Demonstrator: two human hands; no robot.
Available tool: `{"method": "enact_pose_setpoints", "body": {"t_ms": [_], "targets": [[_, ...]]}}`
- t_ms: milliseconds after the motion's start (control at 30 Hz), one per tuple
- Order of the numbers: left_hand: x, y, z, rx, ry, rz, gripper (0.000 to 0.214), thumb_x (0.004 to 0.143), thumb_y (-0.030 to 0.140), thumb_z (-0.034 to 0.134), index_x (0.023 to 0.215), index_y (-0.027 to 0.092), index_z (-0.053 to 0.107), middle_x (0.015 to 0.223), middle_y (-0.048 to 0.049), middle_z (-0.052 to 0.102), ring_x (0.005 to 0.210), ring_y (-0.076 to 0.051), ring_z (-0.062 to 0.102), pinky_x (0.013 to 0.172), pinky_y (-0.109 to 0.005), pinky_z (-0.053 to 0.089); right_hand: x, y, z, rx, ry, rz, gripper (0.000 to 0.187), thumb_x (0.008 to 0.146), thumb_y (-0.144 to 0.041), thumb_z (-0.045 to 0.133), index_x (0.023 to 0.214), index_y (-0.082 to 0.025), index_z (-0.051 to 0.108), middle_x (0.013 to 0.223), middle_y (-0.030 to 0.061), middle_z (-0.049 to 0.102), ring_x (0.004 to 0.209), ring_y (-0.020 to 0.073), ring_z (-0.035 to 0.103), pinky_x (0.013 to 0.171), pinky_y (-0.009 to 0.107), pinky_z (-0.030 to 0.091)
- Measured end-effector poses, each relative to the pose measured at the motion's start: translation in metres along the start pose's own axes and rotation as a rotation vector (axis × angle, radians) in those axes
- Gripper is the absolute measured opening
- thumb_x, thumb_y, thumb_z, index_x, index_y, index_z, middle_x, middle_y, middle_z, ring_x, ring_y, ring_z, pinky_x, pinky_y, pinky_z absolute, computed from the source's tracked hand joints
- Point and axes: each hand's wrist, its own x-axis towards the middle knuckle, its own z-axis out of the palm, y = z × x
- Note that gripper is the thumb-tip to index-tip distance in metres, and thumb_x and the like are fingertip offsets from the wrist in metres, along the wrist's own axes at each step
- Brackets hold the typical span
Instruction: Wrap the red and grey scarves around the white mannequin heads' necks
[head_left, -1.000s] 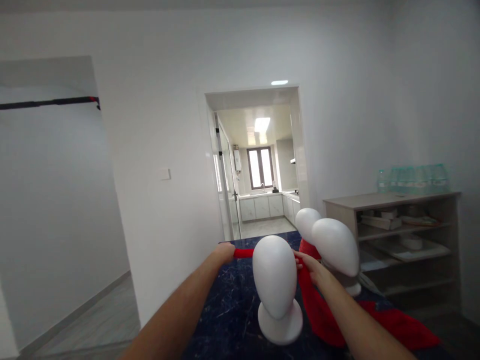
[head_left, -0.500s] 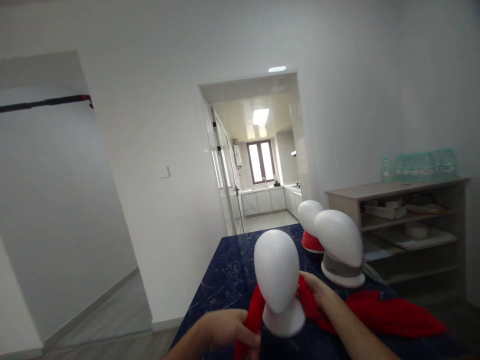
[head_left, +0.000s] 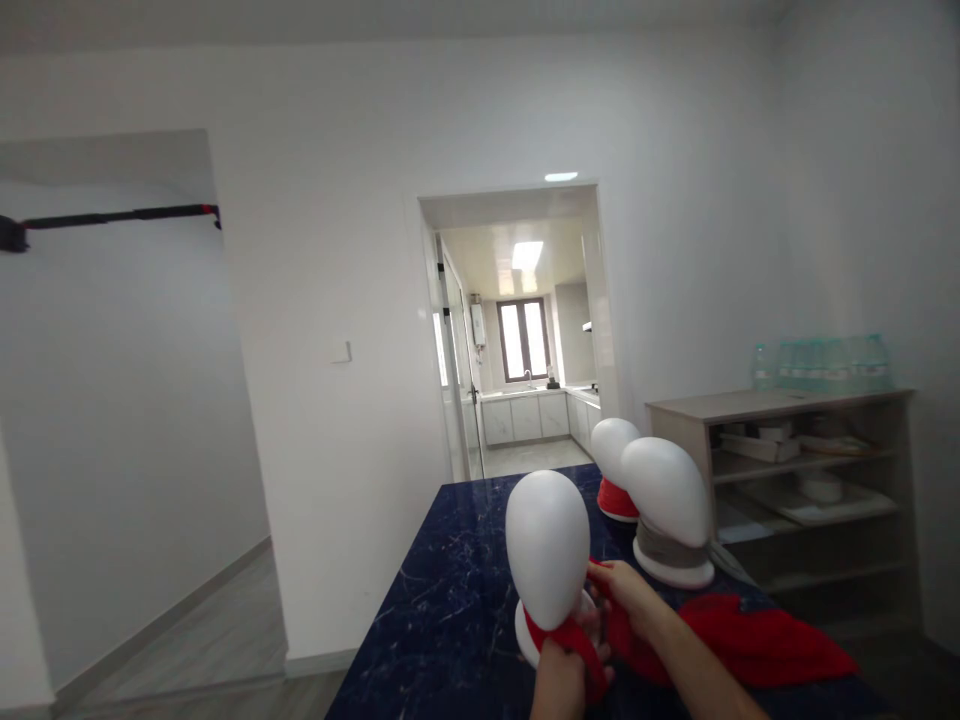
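A white mannequin head (head_left: 547,545) stands on the dark blue marble table (head_left: 450,620) right in front of me. A red scarf (head_left: 570,635) is wrapped round its neck, and the rest of the cloth trails to the right over the table. My left hand (head_left: 559,680) is closed on the scarf's end just below the head's chin. My right hand (head_left: 626,598) grips the scarf at the right side of the neck.
Two more white mannequin heads stand behind: one with a grey band (head_left: 667,505), one with a red band (head_left: 611,455). A wooden shelf unit (head_left: 795,480) holding bottles and trays is at the right. A doorway (head_left: 525,330) opens onto a kitchen ahead.
Both hands brought the scarf from behind the head down round its neck and toward me. My left hand moved from the far left side to the front, under the chin.
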Motion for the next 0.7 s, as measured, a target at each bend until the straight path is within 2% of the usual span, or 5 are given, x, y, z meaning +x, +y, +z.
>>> {"method": "enact_pose_setpoints", "body": {"t_ms": [100,200,333,533,700], "targets": [[-0.004,0.008,0.006,-0.014,0.001,0.037,0.046,0.050,0.027,0.087,0.092,0.014,0.071,0.092,-0.0133,0.075,0.080,-0.028,0.073,0.070,-0.036,0.055,-0.023,-0.004,-0.013,-0.133,0.116,-0.107,0.015,0.086,-0.029,0.070,0.083,-0.022,0.057,0.049,-0.0062,0.056,0.041,0.0121,0.046,0.044,0.023,0.030],[-0.008,0.017,0.014,-0.042,-0.059,0.060,0.043,0.054,0.036,0.092,0.084,0.016,0.068,0.073,-0.0057,0.068,0.072,-0.023,0.069,0.069,-0.035,0.054,-0.055,-0.002,-0.020,-0.382,0.272,-0.330,0.013,0.083,-0.026,0.066,0.085,-0.025,0.053,0.053,-0.0062,0.060,0.050,0.0163,0.056,0.051,0.025,0.038],[-0.013,0.027,0.019,-0.092,-0.135,0.050,0.044,0.051,0.038,0.095,0.075,0.018,0.064,0.063,-0.0027,0.063,0.073,-0.025,0.070,0.070,-0.035,0.054,-0.091,0.012,-0.005,-0.554,0.292,-0.569,0.011,0.086,-0.031,0.056,0.093,-0.025,0.062,0.091,0.0052,0.078,0.087,0.0234,0.073,0.076,0.030,0.052],[-0.026,0.045,0.017,-0.083,-0.197,0.091,0.033,0.056,0.024,0.092,0.077,0.017,0.067,0.072,-0.0059,0.070,0.084,-0.028,0.072,0.076,-0.036,0.056,-0.097,0.036,0.040,-0.556,0.131,-0.489,0.038,0.067,-0.026,0.067,0.103,-0.019,0.076,0.106,0.0107,0.081,0.105,0.0301,0.073,0.094,0.034,0.054],[-0.022,0.043,0.016,-0.111,-0.124,0.040,0.026,0.057,0.015,0.087,0.072,0.016,0.067,0.071,-0.0073,0.072,0.081,-0.028,0.075,0.074,-0.035,0.059,-0.089,0.038,0.049,-0.538,0.188,-0.392,0.023,0.077,-0.032,0.065,0.092,-0.019,0.076,0.091,0.0064,0.082,0.091,0.0274,0.074,0.080,0.030,0.053]]}}
